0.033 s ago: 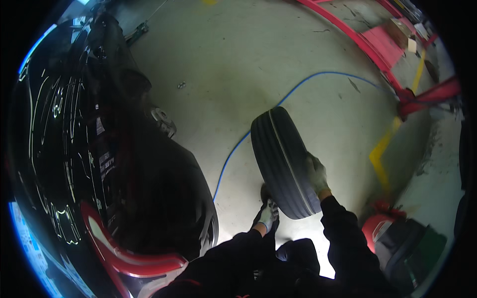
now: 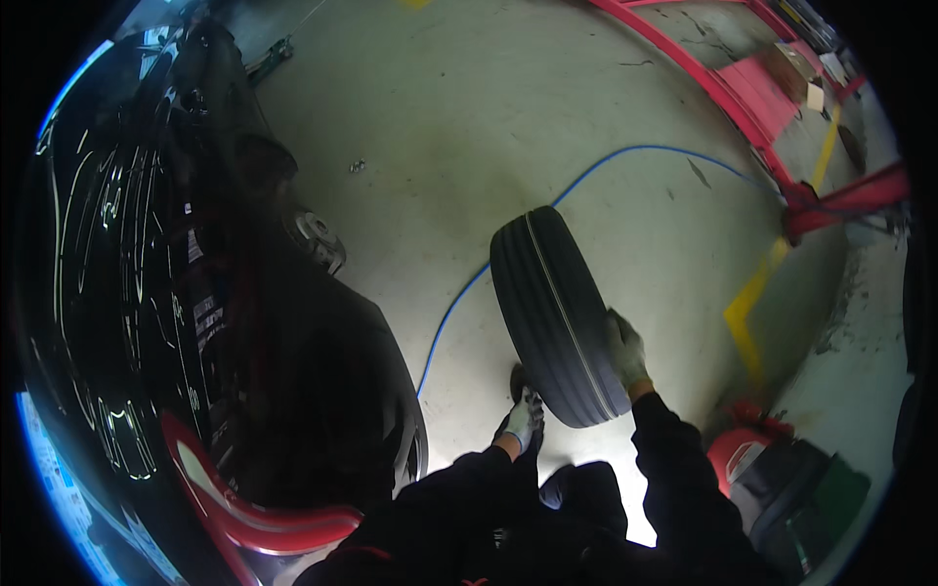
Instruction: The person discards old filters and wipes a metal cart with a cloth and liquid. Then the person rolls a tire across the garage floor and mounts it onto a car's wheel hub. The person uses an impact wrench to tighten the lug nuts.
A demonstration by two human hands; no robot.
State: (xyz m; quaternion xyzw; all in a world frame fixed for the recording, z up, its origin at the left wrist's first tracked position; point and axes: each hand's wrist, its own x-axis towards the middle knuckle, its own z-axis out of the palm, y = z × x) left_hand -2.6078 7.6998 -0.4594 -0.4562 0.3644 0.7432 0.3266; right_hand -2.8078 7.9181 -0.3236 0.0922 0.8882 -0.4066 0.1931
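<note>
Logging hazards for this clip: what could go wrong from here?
1. The tyre stands tilted, with the right hand against its side; if that support slips, it could topple.
2. A shoe is close beside the tyre's lower part, so toes might get pinched.
3. The blue hose runs across the floor past the tyre and could snag it or trip the person.

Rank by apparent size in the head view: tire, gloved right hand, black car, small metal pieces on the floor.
1. Black car
2. Tire
3. Gloved right hand
4. Small metal pieces
</note>
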